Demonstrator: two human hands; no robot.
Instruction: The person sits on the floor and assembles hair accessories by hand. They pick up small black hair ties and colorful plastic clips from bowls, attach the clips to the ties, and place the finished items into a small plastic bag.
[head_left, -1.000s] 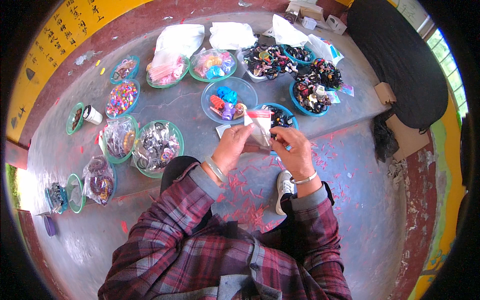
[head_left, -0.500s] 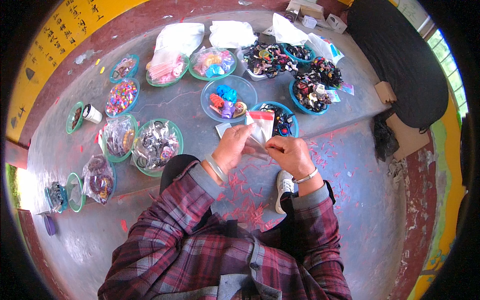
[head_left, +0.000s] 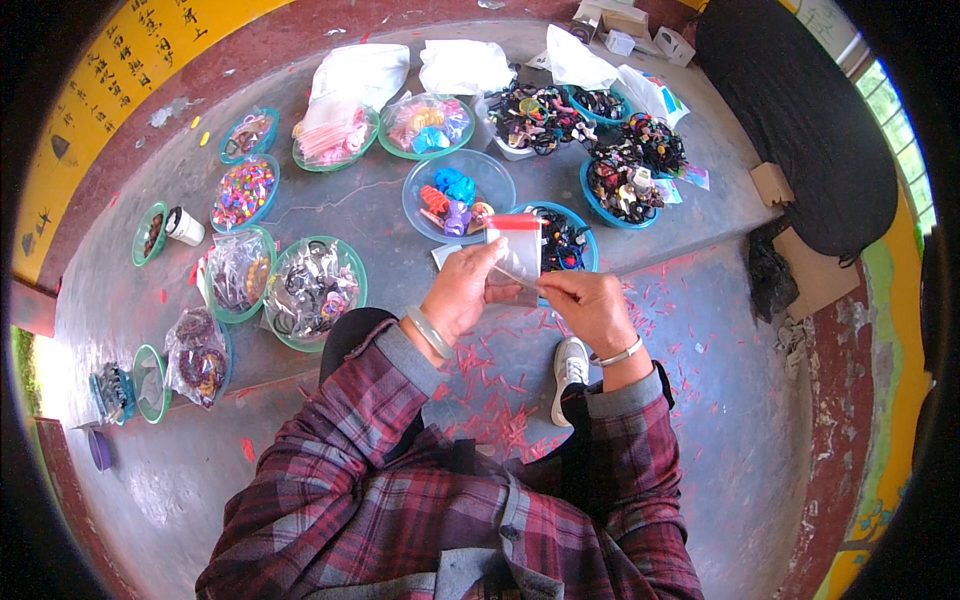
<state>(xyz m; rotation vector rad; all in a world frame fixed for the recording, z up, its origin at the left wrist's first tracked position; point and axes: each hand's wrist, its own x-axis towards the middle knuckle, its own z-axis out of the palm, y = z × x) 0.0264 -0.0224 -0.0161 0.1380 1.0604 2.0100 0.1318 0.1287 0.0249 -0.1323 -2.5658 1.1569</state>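
Note:
A small clear plastic bag with a red strip along its top edge stands nearly upright between my hands. My left hand is closed on its left side, with the thumb across the front. At the lower right edge, the fingertips of my right hand are pinched together on the bag. Just behind it sits a blue basin of dark hair ties, partly hidden by the bag. A clear bluish basin beyond my left hand holds red, blue and purple hair claws.
Green basins of bagged hair ties stand to the left, near a white cup lying tilted and a basin of colourful beads. White bags line the back. Red scraps litter the floor around my shoe.
The bag has turned flatter toward me and shifted slightly left, its red strip now level. My right hand has moved a little to the right, still pinching at the bag's edge.

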